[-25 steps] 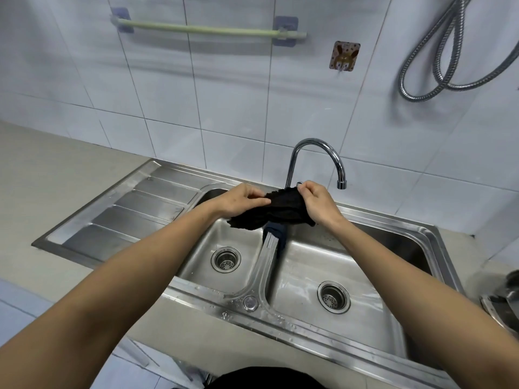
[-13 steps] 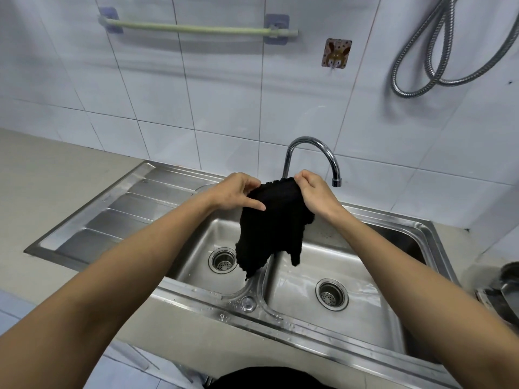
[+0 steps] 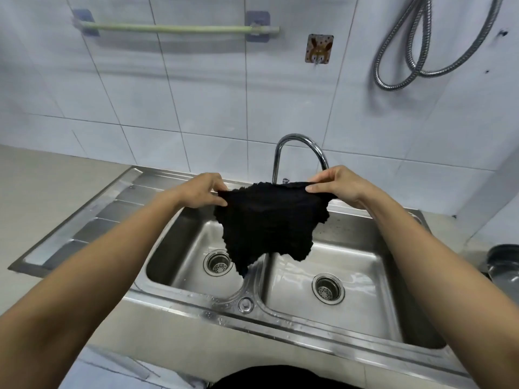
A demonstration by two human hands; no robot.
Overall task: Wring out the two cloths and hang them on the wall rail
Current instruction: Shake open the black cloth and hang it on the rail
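Note:
A black cloth [image 3: 269,220] hangs spread out over the double steel sink [image 3: 179,301], held by its top edge. My left hand [image 3: 200,192] pinches the cloth's upper left corner. My right hand [image 3: 335,185] pinches the upper right corner in front of the tap [image 3: 292,147]. The pale green wall rail [image 3: 174,28] is bare, high on the tiled wall to the upper left. A second cloth is not in sight; in the earlier frames a blue one lay on the sink divider, which the black cloth now covers.
A ribbed draining board [image 3: 92,217] lies left of the basins. A hook with a rabbit sticker [image 3: 318,49] and a looped metal shower hose [image 3: 421,51] hang on the wall to the right. A dark metal pot [image 3: 504,265] sits at the right edge.
The bunched black cloth has been shaken open and stretched wide between both hands, which moved apart and a little upward. It now hangs flat over the sink divider.

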